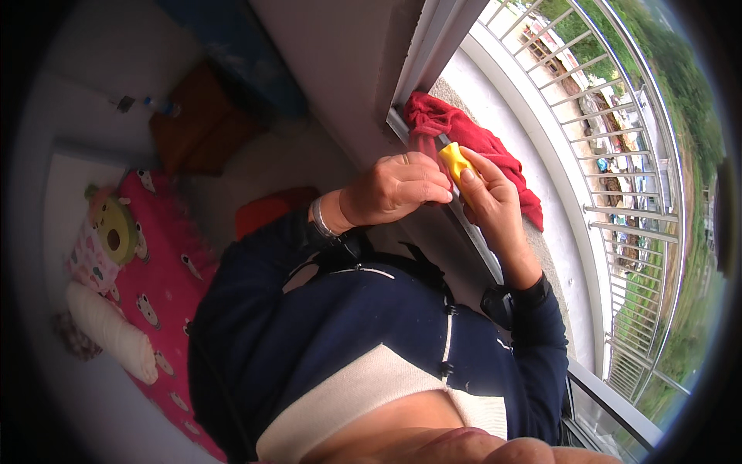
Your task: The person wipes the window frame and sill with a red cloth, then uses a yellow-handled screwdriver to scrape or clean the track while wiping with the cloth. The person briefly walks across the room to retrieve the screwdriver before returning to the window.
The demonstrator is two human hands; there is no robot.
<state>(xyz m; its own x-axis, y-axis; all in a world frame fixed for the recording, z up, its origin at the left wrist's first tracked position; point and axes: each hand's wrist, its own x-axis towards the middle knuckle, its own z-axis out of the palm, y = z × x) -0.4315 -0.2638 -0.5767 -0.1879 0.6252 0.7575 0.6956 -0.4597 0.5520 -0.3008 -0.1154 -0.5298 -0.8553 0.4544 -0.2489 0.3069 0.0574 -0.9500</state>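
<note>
My left hand [400, 188], with a silvery band at its wrist, has its fingers closed on a hanging part of a red cloth [493, 148]. That part is blurred and partly hidden by the fingers. Beside it, my right hand [493, 194] grips a yellow handle [457, 161] between thumb and fingers. Whether the short metal piece above the handle belongs to it, I cannot tell. The rest of the red cloth lies bunched over the metal window frame [487, 252] and the outer sill, behind both hands.
Outside the frame, a white ledge [550, 139] and a metal railing [632, 153] curve past on the right. A wall [342, 64] stands at the upper left of the hands. Farther left are a pink bed cover [159, 261], an avocado-shaped plush [116, 229] and brown furniture [194, 124].
</note>
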